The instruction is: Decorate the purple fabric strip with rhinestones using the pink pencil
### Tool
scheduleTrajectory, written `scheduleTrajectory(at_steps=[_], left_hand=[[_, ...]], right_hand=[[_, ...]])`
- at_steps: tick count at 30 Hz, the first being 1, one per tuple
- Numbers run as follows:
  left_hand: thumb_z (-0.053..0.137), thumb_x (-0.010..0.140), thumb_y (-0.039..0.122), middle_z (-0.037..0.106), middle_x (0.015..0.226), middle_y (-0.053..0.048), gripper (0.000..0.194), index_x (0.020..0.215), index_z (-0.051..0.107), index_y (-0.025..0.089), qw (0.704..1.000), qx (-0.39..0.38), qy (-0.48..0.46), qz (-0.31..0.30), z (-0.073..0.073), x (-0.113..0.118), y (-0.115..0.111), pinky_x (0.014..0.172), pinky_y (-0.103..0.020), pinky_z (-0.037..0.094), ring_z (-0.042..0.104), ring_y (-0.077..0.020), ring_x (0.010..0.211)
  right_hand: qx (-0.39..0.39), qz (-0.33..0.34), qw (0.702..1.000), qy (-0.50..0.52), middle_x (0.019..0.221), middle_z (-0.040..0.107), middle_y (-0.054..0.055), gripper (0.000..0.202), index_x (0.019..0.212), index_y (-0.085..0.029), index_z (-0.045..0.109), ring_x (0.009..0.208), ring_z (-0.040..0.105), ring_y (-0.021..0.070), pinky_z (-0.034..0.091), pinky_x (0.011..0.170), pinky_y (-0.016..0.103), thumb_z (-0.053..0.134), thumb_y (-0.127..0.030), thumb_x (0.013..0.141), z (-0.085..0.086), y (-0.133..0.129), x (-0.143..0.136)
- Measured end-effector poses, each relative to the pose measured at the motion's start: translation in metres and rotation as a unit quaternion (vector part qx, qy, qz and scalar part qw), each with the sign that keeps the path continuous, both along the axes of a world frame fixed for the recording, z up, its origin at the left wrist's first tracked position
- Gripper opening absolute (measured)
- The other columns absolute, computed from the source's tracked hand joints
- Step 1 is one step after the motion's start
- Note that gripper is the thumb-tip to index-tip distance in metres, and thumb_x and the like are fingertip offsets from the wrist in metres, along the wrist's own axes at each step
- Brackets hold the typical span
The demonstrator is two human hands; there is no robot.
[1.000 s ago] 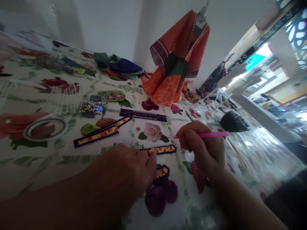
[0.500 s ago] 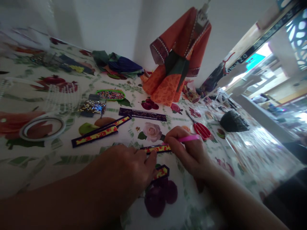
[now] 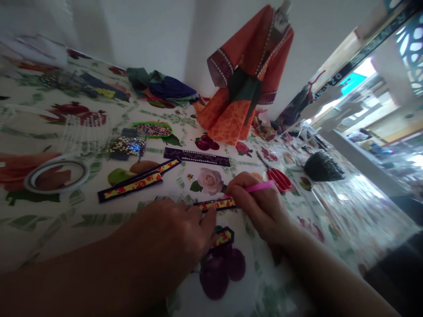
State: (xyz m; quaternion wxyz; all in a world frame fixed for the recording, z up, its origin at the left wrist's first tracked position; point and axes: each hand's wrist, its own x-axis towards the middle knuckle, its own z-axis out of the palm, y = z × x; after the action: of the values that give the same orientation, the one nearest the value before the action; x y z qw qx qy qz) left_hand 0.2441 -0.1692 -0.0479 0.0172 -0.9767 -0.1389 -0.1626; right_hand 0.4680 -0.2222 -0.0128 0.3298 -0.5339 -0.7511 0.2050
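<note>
A fabric strip with a dark border and yellow-red floral middle point(image 3: 220, 204) lies on the table, with small shiny dots along its upper edge. The fingers of my left hand point(image 3: 178, 233) press on its left part and grip it there. My right hand point(image 3: 256, 202) is closed around a slim pink pen-like tool point(image 3: 262, 186); its tip is hidden by the fingers, close to the strip's right end. Below my left fingers shows a pointed end of floral strip point(image 3: 223, 238); whether it joins the first is hidden.
Further left lie more floral strips point(image 3: 132, 187), a roll of tape point(image 3: 56, 175), sequins point(image 3: 127, 146) and a green-rimmed bead tray point(image 3: 152, 129). A dark strip with white beads point(image 3: 196, 156) lies ahead. Red-handled scissors point(image 3: 278, 179) are at right, behind them a small orange robe point(image 3: 244, 88) on a stand.
The pink tool's rear end has tilted up slightly in my right hand. My left hand and the strip stay almost in place.
</note>
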Motion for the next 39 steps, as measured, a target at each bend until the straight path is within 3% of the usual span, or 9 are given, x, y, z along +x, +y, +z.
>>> scheduleTrajectory(at_steps=[3,11,17,20,25,28,30,36,39], left_hand=[[0.070,0.077,0.008,0.067,0.069,-0.001,0.029,0.104,0.075,0.017,1.000,0.001,-0.020,0.002,0.000,0.002,0.000,0.042,-0.039,0.047,0.063,-0.0262,0.051],[0.057,0.081,0.006,0.070,0.072,-0.005,0.035,0.111,0.073,0.014,0.999,-0.018,0.023,-0.017,0.005,0.001,0.001,0.046,-0.038,0.049,0.065,-0.0258,0.053],[0.068,0.079,0.008,0.067,0.069,-0.002,0.031,0.110,0.073,0.012,1.000,0.015,-0.023,-0.009,-0.004,0.003,0.000,0.040,-0.040,0.046,0.064,-0.0268,0.051],[0.071,0.084,0.014,0.067,0.069,-0.001,0.028,0.112,0.072,0.012,0.999,0.020,-0.033,0.004,-0.008,0.003,-0.001,0.041,-0.039,0.043,0.065,-0.0260,0.052],[0.063,0.097,0.025,0.068,0.072,-0.001,0.025,0.117,0.071,0.012,1.000,-0.002,-0.017,0.007,-0.007,0.003,-0.002,0.043,-0.039,0.038,0.064,-0.0228,0.053],[0.057,0.102,0.028,0.067,0.069,-0.001,0.027,0.119,0.071,0.011,1.000,-0.009,-0.021,0.012,-0.005,0.003,-0.004,0.043,-0.039,0.036,0.062,-0.0219,0.052],[0.061,0.100,0.031,0.067,0.069,-0.001,0.026,0.115,0.071,0.011,0.999,-0.016,-0.036,0.018,-0.004,0.004,-0.005,0.042,-0.040,0.035,0.061,-0.0219,0.050],[0.070,0.094,0.033,0.066,0.066,-0.001,0.024,0.105,0.072,0.012,0.997,-0.008,-0.070,0.026,-0.008,0.008,-0.006,0.041,-0.041,0.040,0.061,-0.0244,0.048],[0.068,0.096,0.036,0.066,0.066,-0.002,0.024,0.101,0.072,0.013,0.996,-0.008,-0.085,0.032,-0.010,0.009,-0.007,0.041,-0.041,0.041,0.060,-0.0242,0.048]], right_hand=[[0.000,-0.027,1.000,0.015,0.085,0.060,-0.002,0.018,0.097,-0.021,0.061,0.074,0.055,0.0112,0.043,0.064,0.025,0.051,-0.025,0.111,0.000,-0.002,0.001],[-0.015,0.038,0.999,-0.008,0.094,0.065,0.001,0.015,0.100,-0.018,0.061,0.085,0.062,0.0124,0.048,0.076,0.025,0.050,-0.019,0.109,0.002,0.002,-0.007],[0.016,-0.067,0.995,0.075,0.080,0.060,-0.002,0.028,0.093,-0.021,0.066,0.068,0.054,0.0110,0.043,0.063,0.026,0.049,-0.031,0.113,-0.001,0.001,0.004],[0.015,-0.063,0.991,0.119,0.077,0.062,-0.001,0.027,0.102,-0.022,0.069,0.068,0.057,0.0128,0.046,0.063,0.027,0.049,-0.035,0.113,-0.002,0.004,0.008],[-0.013,-0.027,0.991,0.130,0.095,0.069,0.002,0.018,0.118,-0.028,0.069,0.088,0.068,0.0165,0.057,0.078,0.028,0.052,-0.030,0.111,0.022,-0.003,0.002],[-0.032,-0.021,0.997,0.060,0.094,0.071,0.002,0.015,0.119,-0.029,0.069,0.085,0.068,0.0178,0.058,0.076,0.030,0.058,-0.028,0.109,0.043,-0.007,-0.005],[-0.035,-0.010,0.999,0.027,0.092,0.071,0.002,0.014,0.118,-0.028,0.069,0.082,0.068,0.0177,0.057,0.075,0.031,0.059,-0.027,0.108,0.047,-0.002,-0.010],[-0.049,0.003,0.995,0.089,0.088,0.066,0.000,0.022,0.092,-0.020,0.066,0.073,0.065,0.0107,0.053,0.065,0.022,0.057,-0.032,0.109,0.013,0.039,-0.026],[-0.069,-0.026,0.992,0.104,0.087,0.065,0.000,0.028,0.089,-0.019,0.064,0.071,0.064,0.0109,0.052,0.063,0.023,0.055,-0.036,0.110,-0.004,0.048,-0.028]])
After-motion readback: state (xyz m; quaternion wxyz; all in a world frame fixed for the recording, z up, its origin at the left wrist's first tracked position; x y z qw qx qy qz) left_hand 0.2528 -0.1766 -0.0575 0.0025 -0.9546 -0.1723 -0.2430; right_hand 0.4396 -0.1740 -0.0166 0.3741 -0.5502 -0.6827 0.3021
